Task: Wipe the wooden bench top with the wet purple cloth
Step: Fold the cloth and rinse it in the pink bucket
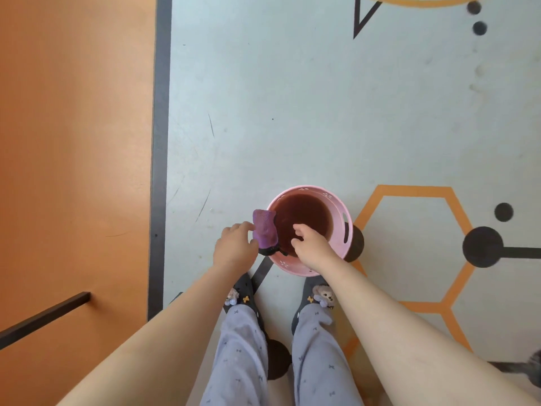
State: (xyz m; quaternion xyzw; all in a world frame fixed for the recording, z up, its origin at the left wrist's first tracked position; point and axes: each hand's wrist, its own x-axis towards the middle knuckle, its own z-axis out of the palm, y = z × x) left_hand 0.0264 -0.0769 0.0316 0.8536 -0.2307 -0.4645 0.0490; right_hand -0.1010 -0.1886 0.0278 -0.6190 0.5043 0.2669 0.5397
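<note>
Step in hand: fetching the cloth; wiping not yet begun.

- Cloth (265,228): purple, draped over the left rim of the bucket, partly inside, partly hanging outside. Something dark showed under its lower end; I could not tell what it was.
- Bucket (341,213): pink, on the floor (292,112) just ahead of my feet, holding dark reddish-brown water (304,212).
- My left hand (234,244): at the cloth's outer edge, fingers curled onto it in what looked like a pinch.
- My right hand (310,244): over the water on the bucket's near side, fingers loosely bent, holding nothing, just beside the cloth but not touching it.
- Bench (73,142): the orange-brown wooden top along my left, well apart from the bucket, dry by the look of it, with no cloth on it.

Next move, as I judged it: lift the cloth off the rim, probably with both hands, and squeeze the water back into the bucket so it would not drip across the floor. Then turn left and lay the cloth flat on the bench for the first stroke.
</note>
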